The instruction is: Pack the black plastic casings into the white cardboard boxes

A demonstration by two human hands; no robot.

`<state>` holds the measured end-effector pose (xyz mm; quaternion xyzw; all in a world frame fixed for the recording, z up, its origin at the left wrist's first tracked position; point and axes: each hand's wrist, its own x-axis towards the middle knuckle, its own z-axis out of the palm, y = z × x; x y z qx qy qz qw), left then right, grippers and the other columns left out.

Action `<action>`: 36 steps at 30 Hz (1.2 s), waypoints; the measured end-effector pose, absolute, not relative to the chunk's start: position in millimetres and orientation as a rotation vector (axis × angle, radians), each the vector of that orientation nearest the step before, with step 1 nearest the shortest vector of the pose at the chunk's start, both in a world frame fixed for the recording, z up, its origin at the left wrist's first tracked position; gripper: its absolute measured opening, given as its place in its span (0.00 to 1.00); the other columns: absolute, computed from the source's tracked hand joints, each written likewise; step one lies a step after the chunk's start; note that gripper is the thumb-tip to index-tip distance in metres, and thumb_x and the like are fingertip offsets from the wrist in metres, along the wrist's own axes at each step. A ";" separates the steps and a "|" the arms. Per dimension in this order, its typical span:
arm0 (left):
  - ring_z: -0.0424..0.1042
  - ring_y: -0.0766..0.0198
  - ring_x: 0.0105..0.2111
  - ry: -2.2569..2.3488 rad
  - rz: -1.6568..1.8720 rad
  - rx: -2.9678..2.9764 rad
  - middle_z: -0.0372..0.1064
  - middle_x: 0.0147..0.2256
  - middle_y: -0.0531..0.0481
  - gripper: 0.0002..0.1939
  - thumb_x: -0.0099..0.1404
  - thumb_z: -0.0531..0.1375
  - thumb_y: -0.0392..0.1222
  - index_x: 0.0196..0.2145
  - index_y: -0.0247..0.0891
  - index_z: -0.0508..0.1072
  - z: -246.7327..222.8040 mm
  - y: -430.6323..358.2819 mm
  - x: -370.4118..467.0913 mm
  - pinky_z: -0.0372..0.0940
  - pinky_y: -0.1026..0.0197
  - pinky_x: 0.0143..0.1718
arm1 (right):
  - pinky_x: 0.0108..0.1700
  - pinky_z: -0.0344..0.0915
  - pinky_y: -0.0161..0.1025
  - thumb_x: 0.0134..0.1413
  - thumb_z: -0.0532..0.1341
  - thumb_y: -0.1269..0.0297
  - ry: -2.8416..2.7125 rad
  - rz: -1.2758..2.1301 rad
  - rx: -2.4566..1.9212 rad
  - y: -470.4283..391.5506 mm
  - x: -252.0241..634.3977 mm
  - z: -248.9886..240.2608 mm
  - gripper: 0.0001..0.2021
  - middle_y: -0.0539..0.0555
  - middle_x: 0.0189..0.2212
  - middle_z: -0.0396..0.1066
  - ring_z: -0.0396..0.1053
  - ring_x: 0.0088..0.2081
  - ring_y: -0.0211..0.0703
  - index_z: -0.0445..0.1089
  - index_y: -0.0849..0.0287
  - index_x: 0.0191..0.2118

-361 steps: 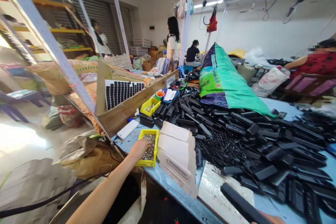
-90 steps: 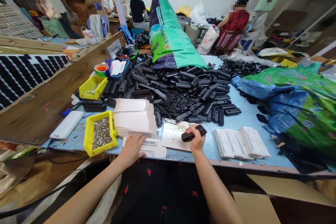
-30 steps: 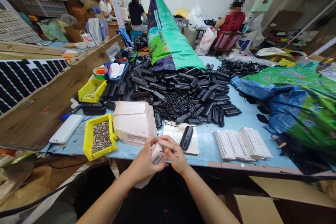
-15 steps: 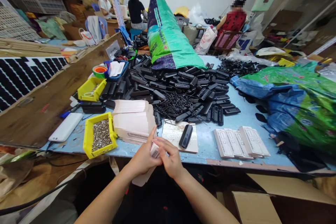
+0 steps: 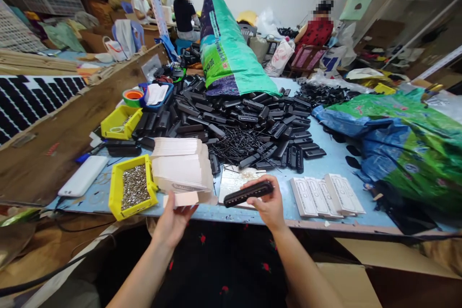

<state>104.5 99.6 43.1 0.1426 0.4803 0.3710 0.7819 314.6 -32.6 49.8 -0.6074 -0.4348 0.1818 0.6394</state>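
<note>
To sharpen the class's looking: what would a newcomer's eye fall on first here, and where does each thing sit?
Probably the tall green and purple sack, behind a heap of black cases on the blue table. Next, the yellow tray of shiny metal bits at the front left. Centre front, the left hand holds a small pale box and the right hand a single black case.
</note>
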 end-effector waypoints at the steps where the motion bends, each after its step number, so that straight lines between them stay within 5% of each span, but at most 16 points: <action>1: 0.74 0.64 0.33 1.044 0.780 0.291 0.73 0.39 0.46 0.13 0.69 0.51 0.43 0.49 0.39 0.67 43.4 91.6 111.5 0.74 0.58 0.35 | 0.45 0.70 0.49 0.49 0.66 0.56 -0.893 0.387 -1.292 -25.7 297.9 53.4 0.24 0.53 0.37 0.73 0.74 0.39 0.46 0.56 0.52 0.48; 6: 0.73 0.53 0.45 0.948 0.552 0.800 0.69 0.47 0.38 0.23 0.65 0.54 0.54 0.51 0.36 0.64 37.9 70.2 112.5 0.70 0.48 0.47 | 0.49 0.67 0.44 0.41 0.71 0.54 -1.022 0.247 -1.380 -4.6 253.5 58.5 0.27 0.58 0.47 0.70 0.70 0.48 0.48 0.61 0.55 0.46; 10: 0.62 0.46 0.56 0.998 0.644 1.496 0.62 0.56 0.40 0.39 0.47 0.70 0.48 0.54 0.40 0.61 23.7 78.1 86.4 0.61 0.46 0.56 | 0.40 0.69 0.35 0.55 0.60 0.49 -1.306 0.530 -1.347 3.8 264.5 54.9 0.25 0.54 0.43 0.72 0.72 0.40 0.42 0.60 0.53 0.55; 14: 0.71 0.51 0.46 1.002 0.584 2.002 0.70 0.46 0.43 0.32 0.53 0.64 0.47 0.53 0.39 0.60 11.7 87.8 80.4 0.66 0.52 0.48 | 0.48 0.65 0.42 0.64 0.51 0.63 -1.527 0.370 -1.878 37.7 297.9 35.1 0.14 0.58 0.42 0.72 0.68 0.45 0.46 0.69 0.60 0.47; 20: 0.74 0.52 0.43 0.969 0.601 2.215 0.72 0.45 0.43 0.33 0.52 0.64 0.51 0.53 0.38 0.59 6.5 104.7 100.5 0.69 0.55 0.42 | 0.46 0.61 0.48 0.55 0.52 0.79 -1.525 0.277 -2.216 63.7 335.1 1.3 0.10 0.63 0.35 0.70 0.65 0.42 0.51 0.70 0.65 0.31; 27: 0.73 0.53 0.46 0.922 0.557 2.185 0.68 0.50 0.40 0.39 0.54 0.64 0.46 0.59 0.38 0.52 -2.5 107.2 115.9 0.68 0.56 0.44 | 0.34 0.68 0.37 0.62 0.53 0.62 -1.113 0.447 -1.728 32.9 304.5 27.2 0.13 0.52 0.35 0.71 0.70 0.32 0.39 0.62 0.58 0.51; 30: 0.73 0.53 0.45 0.886 0.631 2.207 0.69 0.50 0.41 0.41 0.55 0.63 0.43 0.61 0.40 0.47 -11.4 105.4 117.7 0.69 0.55 0.43 | 0.38 0.68 0.41 0.58 0.59 0.60 -1.085 0.402 -1.522 25.7 278.0 36.8 0.09 0.53 0.32 0.71 0.70 0.33 0.41 0.69 0.56 0.43; 33: 0.73 0.55 0.46 0.790 0.769 2.249 0.69 0.50 0.41 0.35 0.56 0.62 0.42 0.58 0.40 0.52 -18.6 106.8 118.4 0.69 0.55 0.43 | 0.47 0.64 0.46 0.52 0.64 0.60 -1.290 0.298 -1.574 25.3 267.0 34.7 0.06 0.56 0.35 0.71 0.67 0.40 0.46 0.74 0.57 0.32; 36: 0.73 0.57 0.43 0.715 0.829 2.271 0.69 0.47 0.43 0.23 0.57 0.61 0.42 0.50 0.41 0.62 -19.6 109.4 120.7 0.69 0.56 0.42 | 0.42 0.67 0.43 0.53 0.63 0.57 -1.032 0.479 -1.511 31.4 265.7 18.5 0.14 0.54 0.35 0.70 0.68 0.35 0.43 0.72 0.55 0.44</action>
